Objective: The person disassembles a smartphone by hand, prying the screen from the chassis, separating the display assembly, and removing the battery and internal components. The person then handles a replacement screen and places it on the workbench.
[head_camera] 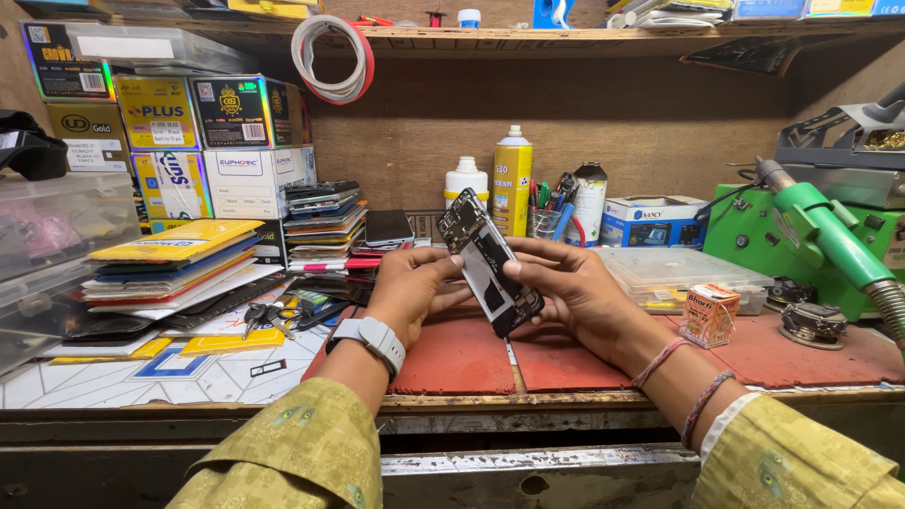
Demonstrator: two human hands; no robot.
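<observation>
from the head view, i saw my left hand (407,287) and right hand (573,287) both closed around an opened phone (487,261), held tilted above the red mat (452,363), clear of it. the mat's front edge ran along the bench lip. stacked phone boxes (170,259) crowded the left, a clear plastic case (683,273) and small carton (709,316) sat just to the right.

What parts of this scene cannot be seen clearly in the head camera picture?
- Opened phone, head view: its underside faces away; the left hand and right hand cover its edges.
- Fingers: tips hidden behind the phone.
- Phone's inner parts: too small to identify.
- Green tool: hose cut off by the right edge.
- Clear plastic box: contents blurred by its lid.
</observation>
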